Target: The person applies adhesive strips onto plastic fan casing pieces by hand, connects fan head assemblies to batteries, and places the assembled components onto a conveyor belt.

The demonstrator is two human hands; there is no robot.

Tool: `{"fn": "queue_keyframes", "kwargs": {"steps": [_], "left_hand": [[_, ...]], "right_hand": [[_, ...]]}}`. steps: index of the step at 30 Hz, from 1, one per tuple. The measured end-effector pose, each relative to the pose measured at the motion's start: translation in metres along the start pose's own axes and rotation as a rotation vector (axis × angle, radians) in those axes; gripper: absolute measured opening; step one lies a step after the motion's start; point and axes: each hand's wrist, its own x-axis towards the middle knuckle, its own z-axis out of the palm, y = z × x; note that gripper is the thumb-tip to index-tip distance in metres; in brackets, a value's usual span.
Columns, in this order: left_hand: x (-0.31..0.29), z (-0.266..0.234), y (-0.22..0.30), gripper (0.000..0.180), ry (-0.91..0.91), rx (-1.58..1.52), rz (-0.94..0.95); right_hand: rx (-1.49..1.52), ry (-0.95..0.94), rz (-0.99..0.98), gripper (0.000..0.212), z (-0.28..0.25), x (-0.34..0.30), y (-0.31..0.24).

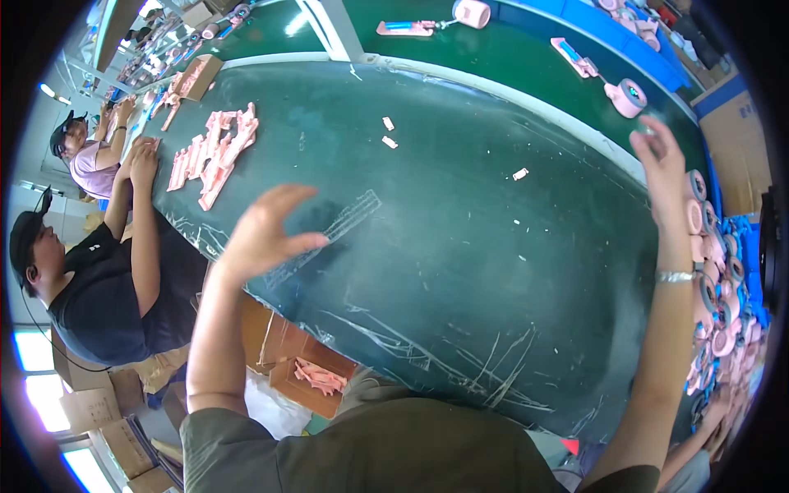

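My left hand [267, 232] hovers over the left part of the dark green table [460, 271], thumb and fingers apart, holding nothing. Beneath it, pale scratches mark the tabletop. Raised at the right by the table's far edge is my right hand [662, 164], its fingers curved and apart with nothing visible between them. Just beyond it, a pink handheld device with a round head [626, 97] lies on the green conveyor belt [509, 57]; the hand appears apart from it. A pile of pink plastic parts [215, 154] rests on the table's far left.
Small pink pieces [389, 141] and a white bit [520, 174] are scattered on the table. Many pink devices [713, 287] crowd the right side. An open cardboard box [308, 374] with pink parts stands below the near edge. A co-worker in black [107, 287] sits at left.
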Motion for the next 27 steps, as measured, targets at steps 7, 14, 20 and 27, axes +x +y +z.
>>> {"fn": "queue_keyframes", "kwargs": {"steps": [7,14,20,27], "left_hand": [[-0.052,0.067,0.044,0.043,0.186,0.076,0.239],[-0.16,0.124,0.074,0.021,0.36,-0.273,0.542],[-0.231,0.267,-0.065,0.022,0.117,-0.21,-0.379],[-0.206,0.399,-0.165,0.034,-0.178,-0.706,-1.13]], "right_hand": [[-0.013,-0.392,-0.155,0.03,0.001,-0.142,-0.084],[-0.098,-0.493,-0.062,0.03,0.0,-0.25,-0.109],[-0.23,-0.453,-0.249,0.031,0.032,-0.288,-0.131],[-0.426,-0.541,-0.419,0.044,0.066,-0.286,-0.146]]}}
